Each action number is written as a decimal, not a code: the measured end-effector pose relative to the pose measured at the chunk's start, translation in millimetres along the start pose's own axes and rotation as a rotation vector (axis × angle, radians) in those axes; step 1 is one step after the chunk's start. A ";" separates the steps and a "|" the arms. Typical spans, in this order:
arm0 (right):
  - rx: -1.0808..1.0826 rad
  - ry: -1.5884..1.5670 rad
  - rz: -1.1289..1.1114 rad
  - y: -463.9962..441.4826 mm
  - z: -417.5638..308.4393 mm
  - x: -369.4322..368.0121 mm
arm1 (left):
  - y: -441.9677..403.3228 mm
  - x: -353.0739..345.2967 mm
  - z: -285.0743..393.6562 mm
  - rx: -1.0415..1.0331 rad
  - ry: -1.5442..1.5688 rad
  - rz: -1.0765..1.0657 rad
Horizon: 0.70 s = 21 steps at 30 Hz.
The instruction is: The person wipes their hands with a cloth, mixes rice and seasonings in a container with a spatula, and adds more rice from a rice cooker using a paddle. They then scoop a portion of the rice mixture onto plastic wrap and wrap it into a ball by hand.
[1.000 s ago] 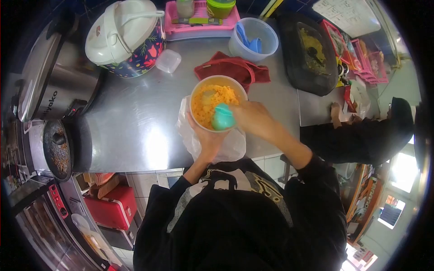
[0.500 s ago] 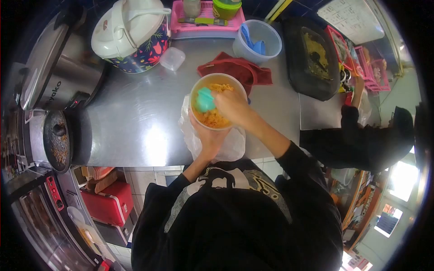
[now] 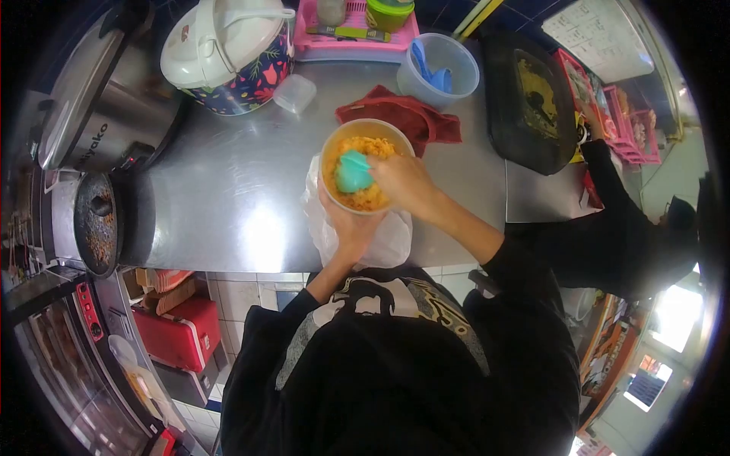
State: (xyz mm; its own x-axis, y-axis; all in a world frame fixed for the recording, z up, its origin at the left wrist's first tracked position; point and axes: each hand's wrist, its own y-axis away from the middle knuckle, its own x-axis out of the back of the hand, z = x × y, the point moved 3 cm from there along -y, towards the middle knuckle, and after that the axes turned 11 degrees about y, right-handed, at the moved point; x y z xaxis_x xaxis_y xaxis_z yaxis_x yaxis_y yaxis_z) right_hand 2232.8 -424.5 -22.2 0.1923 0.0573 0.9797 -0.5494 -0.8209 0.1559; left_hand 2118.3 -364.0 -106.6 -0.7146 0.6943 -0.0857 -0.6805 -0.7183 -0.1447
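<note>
The bowl (image 3: 368, 125) was at the near-middle of the steel counter (image 3: 198, 205), just on the near side of a red cloth (image 3: 430, 128), with a plastic bag (image 3: 393, 242) under and beside its near side (whether it rested on the bag or was held above it could not be told). Orange food (image 3: 370, 199) lay inside, and the cup of a green scoop (image 3: 353, 173) sat in it, near the middle of the bowl.

The right hand (image 3: 401, 182) came in over the right rim, its fingers together and clamped on the scoop's handle, which they mostly hid. The scoop's long axis ran roughly left to right, its cup to the left of those fingers and inside the rim. The right hand was thus the nearer one to the scoop; the left hand (image 3: 354, 232) was outside the bowl, clamped round its near-left wall, with some of its fingers out of sight.

Farther off, a tub (image 3: 466, 85) with blue scoops (image 3: 439, 78) stood beyond the cloth, and a small clear box (image 3: 296, 93) lay beside a flowered pot (image 3: 247, 80). At the right, past a black pan (image 3: 498, 114), another person (image 3: 608, 243) reached toward pink baskets (image 3: 645, 152).
</note>
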 end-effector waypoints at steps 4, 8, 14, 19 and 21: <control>-0.144 -0.105 0.124 0.6 1.3 72.4 | -14.9 2.6 9.3 -0.116 -0.067 -0.045; -0.103 -0.068 0.012 -5.5 0.9 38.7 | -30.1 15.6 -1.9 -0.045 0.104 -0.276; -0.020 0.016 -0.094 -24.5 17.7 67.9 | -38.8 35.1 3.9 -0.197 -0.236 -0.279; 0.082 0.133 -0.284 -47.3 6.8 36.4 | -36.3 34.7 2.6 -0.199 -0.220 -0.291; 0.203 0.138 -0.016 -43.3 2.1 17.2 | -36.1 34.3 0.7 -0.208 -0.223 -0.308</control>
State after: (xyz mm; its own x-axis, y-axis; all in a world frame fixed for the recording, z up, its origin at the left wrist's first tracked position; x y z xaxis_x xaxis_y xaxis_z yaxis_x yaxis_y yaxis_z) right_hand 2261.6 -389.2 -12.4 0.0793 0.1371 0.9874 -0.3702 -0.9156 0.1569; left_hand 2118.3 -314.3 -103.6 -0.5162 0.8316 0.2049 -0.8367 -0.4386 -0.3278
